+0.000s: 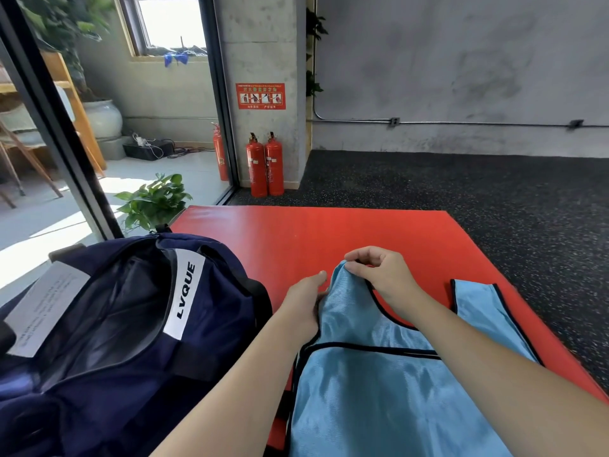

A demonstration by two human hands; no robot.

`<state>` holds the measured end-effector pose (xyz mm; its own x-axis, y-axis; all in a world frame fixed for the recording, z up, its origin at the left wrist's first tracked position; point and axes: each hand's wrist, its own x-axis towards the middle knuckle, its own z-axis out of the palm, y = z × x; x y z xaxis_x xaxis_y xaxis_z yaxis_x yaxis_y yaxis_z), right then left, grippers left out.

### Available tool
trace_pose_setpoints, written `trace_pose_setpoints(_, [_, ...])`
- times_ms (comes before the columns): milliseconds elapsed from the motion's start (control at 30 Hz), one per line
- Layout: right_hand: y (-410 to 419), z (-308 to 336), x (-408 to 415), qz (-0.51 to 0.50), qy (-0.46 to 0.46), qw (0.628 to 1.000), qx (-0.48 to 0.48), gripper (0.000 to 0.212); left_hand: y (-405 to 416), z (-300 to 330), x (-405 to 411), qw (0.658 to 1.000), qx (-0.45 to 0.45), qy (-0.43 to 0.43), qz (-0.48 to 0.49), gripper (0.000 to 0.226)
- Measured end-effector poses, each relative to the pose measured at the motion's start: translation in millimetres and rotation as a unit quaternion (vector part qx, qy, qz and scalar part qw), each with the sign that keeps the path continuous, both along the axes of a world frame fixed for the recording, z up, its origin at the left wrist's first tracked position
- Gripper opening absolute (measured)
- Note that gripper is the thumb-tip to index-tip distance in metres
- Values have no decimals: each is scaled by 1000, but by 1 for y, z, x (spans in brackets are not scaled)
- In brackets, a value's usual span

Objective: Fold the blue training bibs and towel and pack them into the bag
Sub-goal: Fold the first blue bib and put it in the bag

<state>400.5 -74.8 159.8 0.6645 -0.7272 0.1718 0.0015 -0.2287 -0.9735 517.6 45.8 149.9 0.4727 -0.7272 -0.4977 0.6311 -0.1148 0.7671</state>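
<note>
Nearest me, the blue bib (379, 390) lies spread on the red mat (296, 239), black trim showing. My left hand (304, 300) rests on the bib's left shoulder strap; its fingers look curled at the cloth edge, though I can't tell if they truly grip. My right hand (382, 272) pinches the top of that same strap between thumb and curled fingers. The other strap (478, 301) lies flat to the right. Left of the bib, touching the mat, sits the navy bag (204, 324), unzipped. Beyond stand two extinguishers (265, 164) against a pillar.
</note>
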Motion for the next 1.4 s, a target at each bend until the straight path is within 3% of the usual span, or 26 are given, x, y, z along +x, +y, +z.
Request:
trace_pose_setpoints(100, [0, -1, -1, -4, -1, 1000, -2, 12, 2, -2, 6, 1000, -23, 13, 13, 23])
trace_pose_setpoints(200, [0, -1, -1, -8, 1, 1000, -5, 12, 3, -6, 3, 998, 30, 19, -47, 20])
trace_pose_setpoints(333, [1, -2, -1, -6, 2, 1000, -5, 12, 1, -2, 1, 996, -10, 56, -72, 29])
trace_pose_setpoints(433, [1, -1, -3, -4, 13, 1000, -13, 15, 0, 0, 0, 999, -43, 5, 2, 31])
trace_pose_setpoints(500, [0, -1, -4, -11, 24, 999, -29, 17, -2, -3, 0, 991, -35, -100, 76, 30])
trace_pose_setpoints(567, [-1, 0, -5, -18, 30, 999, -37, 18, 0, -3, -1, 972, -41, -193, 131, 31])
trace_pose_setpoints(667, [-1, 1, -6, -27, 29, 998, -43, 17, 5, 2, -3, 949, -79, -264, 152, 33])
trace_pose_setpoints(800, [-3, -2, -3, -40, 29, 997, -50, 18, 0, -1, 6, 905, -71, -402, 117, 42])
trace_pose_setpoints(900, [-11, -10, 4, -46, 59, 993, -89, 24, -7, -8, 20, 887, -44, -451, 94, 46])
trace_pose_setpoints(1033, [-20, -21, 12, -27, 163, 972, -165, 47, -12, -21, 33, 855, -12, -517, 30, 56])
trace_pose_setpoints(1167, [-32, -49, 14, 32, 343, 920, -185, 86, -19, -44, 45, 763, 139, -627, -77, 60])
trace_pose_setpoints(1267, [-33, -60, 1, 9, 386, 897, -216, 78, -18, -50, 41, 732, 178, -651, -95, 48])
trace_pose_setpoints(1333, [-30, -61, -13, -12, 352, 910, -219, 69, -16, -50, 32, 711, 146, -682, -91, 41])
trace_pose_setpoints(1400, [-26, -60, -34, -32, 331, 918, -217, 61, -12, -48, 18, 669, 121, -725, -114, 35])
